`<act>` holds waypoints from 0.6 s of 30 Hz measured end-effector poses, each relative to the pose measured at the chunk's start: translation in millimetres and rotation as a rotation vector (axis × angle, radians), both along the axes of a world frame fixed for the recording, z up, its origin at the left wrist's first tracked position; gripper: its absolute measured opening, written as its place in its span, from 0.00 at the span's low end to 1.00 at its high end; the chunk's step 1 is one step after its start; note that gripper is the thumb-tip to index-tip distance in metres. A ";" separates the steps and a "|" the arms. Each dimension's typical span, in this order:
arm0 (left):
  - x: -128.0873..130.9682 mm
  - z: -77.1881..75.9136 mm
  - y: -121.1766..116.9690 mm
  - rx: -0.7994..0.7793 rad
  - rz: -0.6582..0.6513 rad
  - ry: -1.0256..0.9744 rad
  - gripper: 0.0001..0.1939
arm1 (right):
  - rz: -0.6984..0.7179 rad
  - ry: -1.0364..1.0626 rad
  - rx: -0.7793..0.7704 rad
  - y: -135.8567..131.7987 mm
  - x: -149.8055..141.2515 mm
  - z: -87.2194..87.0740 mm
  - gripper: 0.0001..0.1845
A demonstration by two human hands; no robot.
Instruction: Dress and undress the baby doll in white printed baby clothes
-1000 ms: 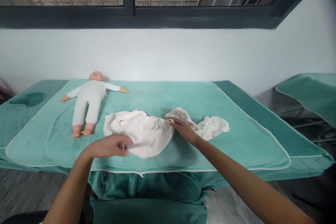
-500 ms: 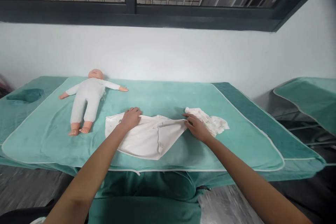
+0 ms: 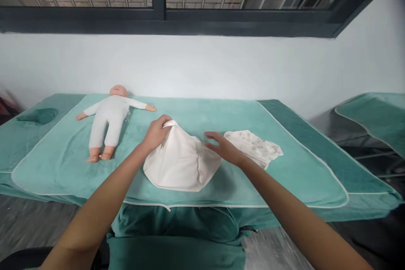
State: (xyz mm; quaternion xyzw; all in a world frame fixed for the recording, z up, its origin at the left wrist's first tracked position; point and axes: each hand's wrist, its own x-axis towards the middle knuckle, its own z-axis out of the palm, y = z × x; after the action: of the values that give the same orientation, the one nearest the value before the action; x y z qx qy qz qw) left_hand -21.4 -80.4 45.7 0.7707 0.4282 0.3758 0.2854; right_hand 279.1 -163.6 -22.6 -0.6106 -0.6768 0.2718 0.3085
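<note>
My left hand [image 3: 157, 131] is closed on the upper left edge of a white baby garment [image 3: 179, 162] and holds that edge raised. A seam with a small label-like mark runs down the garment's right part, and its lower edge lies on the green cover. Over the garment's upper right side is my right hand [image 3: 223, 148], open with fingers stretched out. Whether its fingertips touch the cloth I cannot tell. Just right of that hand lies a crumpled white cloth [image 3: 255, 145] with a small print, partly behind my wrist.
A baby doll [image 3: 109, 120] in a white suit lies on its back at the left of the green-covered bed [image 3: 196, 112]. Beyond it are a dark green cushion-like piece [image 3: 38, 116], a white wall and a barred window. Another green-covered surface [image 3: 379, 118] stands at the right.
My left hand has lifted the garment's left edge. My right hand has let go of the right corner and moved left. The garment has bunched up, and the printed cloth shows more spread out.
</note>
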 end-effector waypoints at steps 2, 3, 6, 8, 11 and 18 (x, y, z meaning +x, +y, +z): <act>-0.4 20.9 -10.0 0.034 -0.025 -0.011 0.09 | 0.108 0.123 0.019 9.7 -38.7 20.3 0.29; -1.2 32.0 -15.1 0.052 -0.052 -0.001 0.09 | 0.136 0.148 0.061 16.0 -56.9 30.0 0.29; -9.5 64.1 -28.4 0.134 -0.121 0.119 0.10 | 0.151 0.155 0.166 38.5 -96.4 55.7 0.18; -21.5 81.9 -33.3 0.238 -0.057 0.298 0.11 | 0.096 0.120 0.243 52.8 -105.5 69.6 0.13; -46.8 98.3 -33.4 0.403 0.158 0.662 0.13 | -0.002 0.024 0.345 67.2 -95.8 81.7 0.15; -95.2 77.9 -18.9 0.356 0.436 0.901 0.20 | -0.158 -0.145 0.325 62.3 -55.5 67.1 0.22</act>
State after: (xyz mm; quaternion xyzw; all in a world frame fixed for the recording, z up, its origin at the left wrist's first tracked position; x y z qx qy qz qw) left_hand -116.6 -99.3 123.6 0.7854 0.5882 0.1250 -0.1467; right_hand 223.6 -101.3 44.5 -0.6218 -0.6824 0.0893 0.3738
